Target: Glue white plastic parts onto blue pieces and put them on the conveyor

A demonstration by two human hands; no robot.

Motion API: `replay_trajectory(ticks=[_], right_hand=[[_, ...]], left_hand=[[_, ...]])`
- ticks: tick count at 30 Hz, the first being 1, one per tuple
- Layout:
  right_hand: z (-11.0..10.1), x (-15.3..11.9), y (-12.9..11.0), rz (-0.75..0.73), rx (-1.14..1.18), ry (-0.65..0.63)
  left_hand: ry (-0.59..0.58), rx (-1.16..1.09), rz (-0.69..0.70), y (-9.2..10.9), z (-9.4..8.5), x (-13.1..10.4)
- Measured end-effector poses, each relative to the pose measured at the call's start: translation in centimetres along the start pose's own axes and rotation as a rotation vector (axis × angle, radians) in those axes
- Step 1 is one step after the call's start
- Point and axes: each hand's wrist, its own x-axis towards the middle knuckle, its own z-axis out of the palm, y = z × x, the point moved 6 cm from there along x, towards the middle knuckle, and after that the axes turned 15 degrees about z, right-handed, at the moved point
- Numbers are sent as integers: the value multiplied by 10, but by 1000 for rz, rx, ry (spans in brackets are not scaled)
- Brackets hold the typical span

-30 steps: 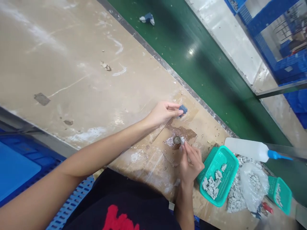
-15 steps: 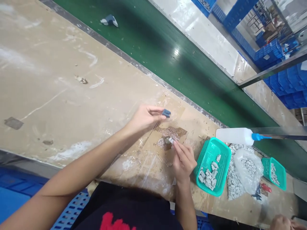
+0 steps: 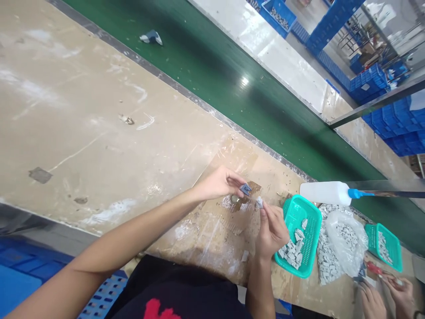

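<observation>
My left hand (image 3: 222,183) pinches a small dark blue-grey notched piece (image 3: 245,189) between thumb and fingertips. Facing it, a short way to the right, my right hand (image 3: 272,226) grips a small light-grey piece (image 3: 259,202) at its fingertips. The two pieces are close together but apart. Beneath them, a small round dish-like spot (image 3: 234,199) with a wet look sits on a brown, glue-stained patch (image 3: 255,188) of the worktop. A green basket (image 3: 316,239) holding several light-grey pieces stands just right of my right hand.
Right of the basket lie a white squeeze bottle (image 3: 323,193) with a blue nozzle, a clear bag of grey pieces (image 3: 330,261) and a second green basket (image 3: 395,248). A co-worker's hands (image 3: 373,301) are at the lower right. A green conveyor belt (image 3: 206,71) runs behind the worktop.
My left hand has moved right and down with the blue-grey piece. My right hand has lifted the light-grey piece off the round spot and shifted right. Both of the co-worker's hands now show.
</observation>
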Motion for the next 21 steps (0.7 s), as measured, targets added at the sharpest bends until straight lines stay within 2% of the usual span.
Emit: replay_trajectory(ticks=[7,15,21], right_hand=[[-4,0,-6,-81,15,-9],[4,-1,-7,-103,53,-130],[11,-2,-6,-56,35,-149]], left_hand=[[-123,-62,-54,0,22,-8],[-125,-57,-49,8,30,-16],[-56,127,37,6,29,-18]])
